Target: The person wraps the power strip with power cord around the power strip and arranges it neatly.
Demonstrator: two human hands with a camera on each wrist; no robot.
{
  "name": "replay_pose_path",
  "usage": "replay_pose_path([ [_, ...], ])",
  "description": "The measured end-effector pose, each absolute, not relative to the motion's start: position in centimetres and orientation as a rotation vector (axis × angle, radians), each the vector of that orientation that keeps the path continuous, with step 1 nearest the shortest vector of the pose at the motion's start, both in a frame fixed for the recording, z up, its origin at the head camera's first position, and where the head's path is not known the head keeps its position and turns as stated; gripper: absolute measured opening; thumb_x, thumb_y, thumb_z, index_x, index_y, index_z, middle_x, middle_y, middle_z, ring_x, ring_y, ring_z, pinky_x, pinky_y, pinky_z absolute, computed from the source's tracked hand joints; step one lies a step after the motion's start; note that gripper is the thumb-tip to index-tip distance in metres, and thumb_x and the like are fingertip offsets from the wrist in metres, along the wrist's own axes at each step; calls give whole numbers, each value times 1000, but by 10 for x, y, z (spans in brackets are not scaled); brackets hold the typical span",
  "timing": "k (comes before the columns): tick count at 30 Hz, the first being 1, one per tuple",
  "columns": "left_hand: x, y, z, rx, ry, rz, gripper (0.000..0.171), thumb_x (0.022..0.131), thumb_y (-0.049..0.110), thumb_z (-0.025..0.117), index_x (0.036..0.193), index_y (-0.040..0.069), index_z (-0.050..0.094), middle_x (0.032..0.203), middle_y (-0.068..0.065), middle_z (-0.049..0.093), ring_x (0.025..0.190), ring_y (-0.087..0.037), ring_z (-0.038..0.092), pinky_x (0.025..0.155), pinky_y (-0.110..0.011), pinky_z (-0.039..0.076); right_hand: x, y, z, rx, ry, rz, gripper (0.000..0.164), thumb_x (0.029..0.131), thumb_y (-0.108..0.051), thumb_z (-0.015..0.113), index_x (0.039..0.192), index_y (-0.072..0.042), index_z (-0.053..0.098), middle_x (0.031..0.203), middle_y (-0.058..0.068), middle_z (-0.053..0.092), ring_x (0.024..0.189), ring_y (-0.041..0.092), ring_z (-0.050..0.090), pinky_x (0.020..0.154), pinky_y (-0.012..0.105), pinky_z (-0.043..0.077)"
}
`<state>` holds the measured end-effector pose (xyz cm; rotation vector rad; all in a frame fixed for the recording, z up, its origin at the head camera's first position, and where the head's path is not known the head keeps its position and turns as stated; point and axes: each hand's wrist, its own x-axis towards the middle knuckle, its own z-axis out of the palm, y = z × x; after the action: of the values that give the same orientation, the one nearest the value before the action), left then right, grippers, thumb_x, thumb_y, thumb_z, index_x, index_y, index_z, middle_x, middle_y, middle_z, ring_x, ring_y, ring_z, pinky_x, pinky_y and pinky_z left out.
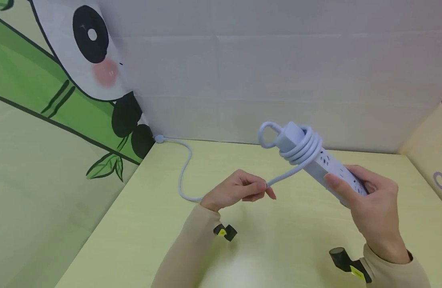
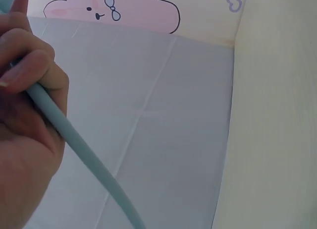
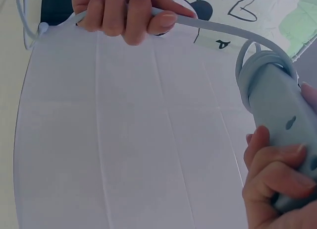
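The power strip [image 1: 330,170] hangs above the table [image 1: 134,240], just past 3 o'clock from the middle of the head view, its wrapped end tilted up towards 10 o'clock. It should handle as a rigid, moderately light plastic block, smooth enough to turn in a loose grip; the cord [image 1: 286,176] looks bendy but springy, so slack coils [image 1: 302,148] could fall open. The socket end, clear of the coils, seems the best place to hold.

There the right hand [image 1: 376,200] grips it, thumb on the near side and fingers curled round the far side, the coils lying at 10 o'clock from them. The left hand [image 1: 240,188] has its fingers closed on the cord, which leaves them towards 2 o'clock; how firmly, the cropped left wrist view cannot settle. The round plug [image 1: 159,139] rests at 10 o'clock from that hand.
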<state>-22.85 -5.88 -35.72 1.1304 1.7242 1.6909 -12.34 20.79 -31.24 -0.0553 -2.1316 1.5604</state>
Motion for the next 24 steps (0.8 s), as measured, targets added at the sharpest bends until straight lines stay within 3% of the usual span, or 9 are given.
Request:
replay_pose_path([
  [9,-238,-59,-365,1046,2047,1693,35,99,25,60,74,2,62,58,7,34,55,-13,27,53,-23,24,-124,211,-319,152,-2134,1745,31,85,6,73,105,-17,78,93,-6,74,76,12,62,58,22,49],
  [18,-240,-62,-366,855,2262,1656,46,94,37,69,64,8,52,58,7,36,53,-12,26,50,-25,21,-124,210,-322,247,-2259,1680,34,86,6,72,107,-20,77,95,-8,74,78,11,63,62,23,50],
  [24,-240,-64,-365,820,2324,1654,35,93,31,71,68,10,60,58,7,38,53,-12,26,50,-25,22,-124,211,-323,262,-2355,1590,36,86,4,73,108,-25,76,97,-11,73,80,11,62,62,25,50],
])
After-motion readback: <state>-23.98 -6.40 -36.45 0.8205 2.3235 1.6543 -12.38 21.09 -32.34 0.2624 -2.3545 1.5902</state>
